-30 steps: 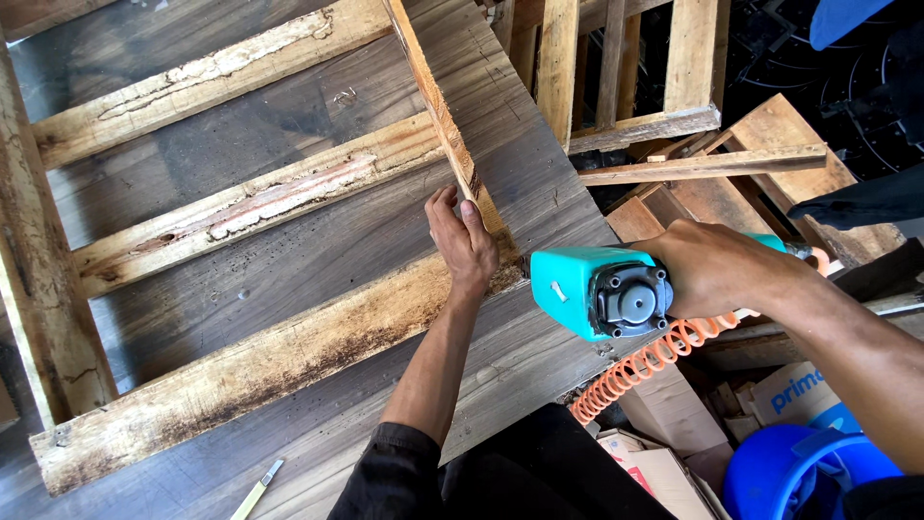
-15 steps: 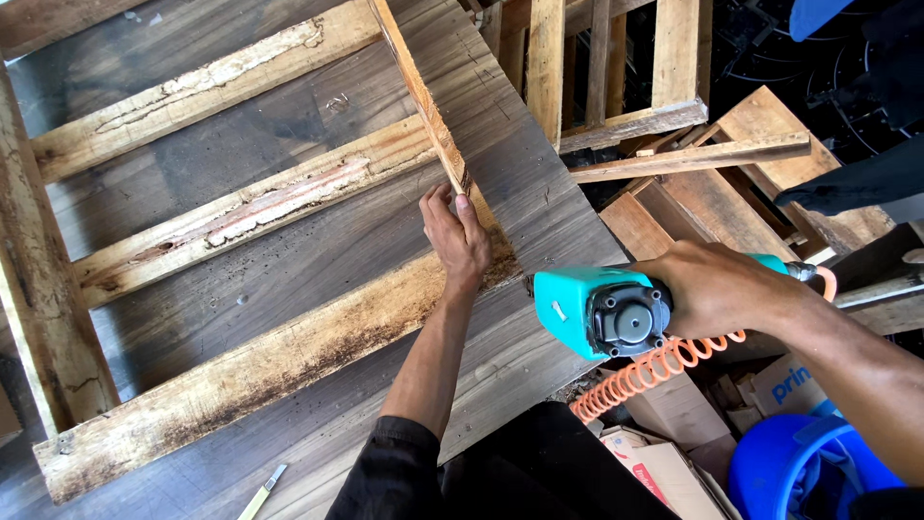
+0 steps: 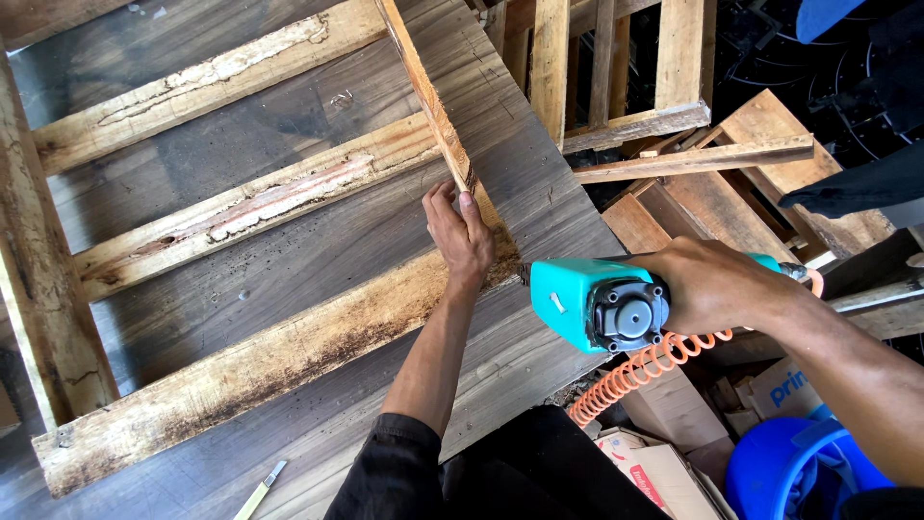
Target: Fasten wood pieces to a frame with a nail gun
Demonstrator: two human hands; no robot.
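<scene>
A thin wooden strip (image 3: 435, 106) is laid diagonally from the upper middle of the frame down to the centre, across the pale battens (image 3: 260, 197) fixed on a dark grey board (image 3: 289, 270). Its lower end is pressed down by the left hand (image 3: 460, 236), which lies flat on it with the fingers together, holding rather than gripping. Just to the right of that hand, at the centre right of the frame, a turquoise pneumatic nail gun (image 3: 597, 303) is clasped by the right hand (image 3: 717, 284), closed around its handle; an orange coiled air hose (image 3: 640, 371) hangs from it.

The step in hand appears to be the fastening of the strip's lower end to the lowest batten (image 3: 241, 371). The gun's nose seems to be aimed at the board's edge beside the strip; the next move would call for the nose to be seated squarely on the strip, clear of the left fingers, while the strip is kept aligned.
</scene>
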